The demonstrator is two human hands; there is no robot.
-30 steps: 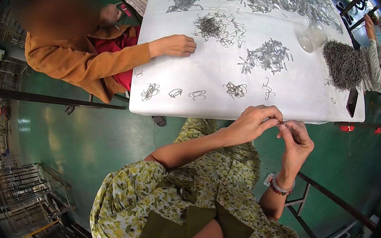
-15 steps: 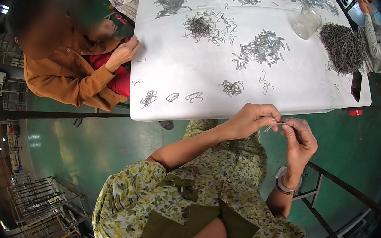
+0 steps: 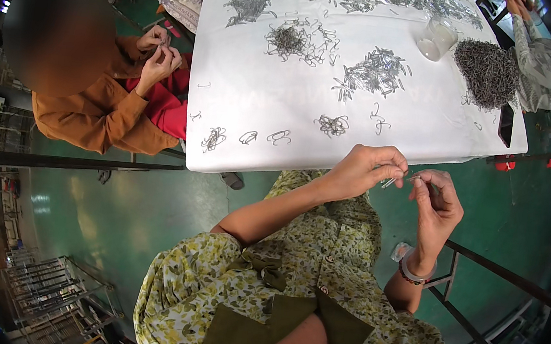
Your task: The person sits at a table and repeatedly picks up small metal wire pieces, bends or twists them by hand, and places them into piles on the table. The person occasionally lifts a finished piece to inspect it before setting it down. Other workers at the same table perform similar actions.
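Observation:
My left hand [image 3: 371, 172] is closed in a pinch in front of the table's near edge, with small clear plastic tubes [image 3: 388, 183] poking out below its fingertips. Just to its right, my right hand [image 3: 440, 201] pinches a thin wire piece [image 3: 414, 178], likely a hook; its shape is mostly hidden by the fingers. A narrow gap parts the two sets of fingertips. On the white-covered table [image 3: 414, 129] beyond lie a small heap of bent wire hooks [image 3: 331, 125], a few loose hooks [image 3: 379, 120] and a pile of clear plastic tubes [image 3: 374, 73].
A dark heap of wire hooks [image 3: 486, 73] and a clear plastic cup [image 3: 437, 38] are at the right, near a black phone-like slab [image 3: 506, 126]. More hooks [image 3: 289, 41] and tubes [image 3: 248, 8] lie farther back. A co-worker in a brown jacket [image 3: 87, 115] sits at the left.
My fingertips have drawn slightly apart, the right hand shifting a little right. The co-worker's hand has left the table edge, and both their hands are now together. The view has shifted slightly.

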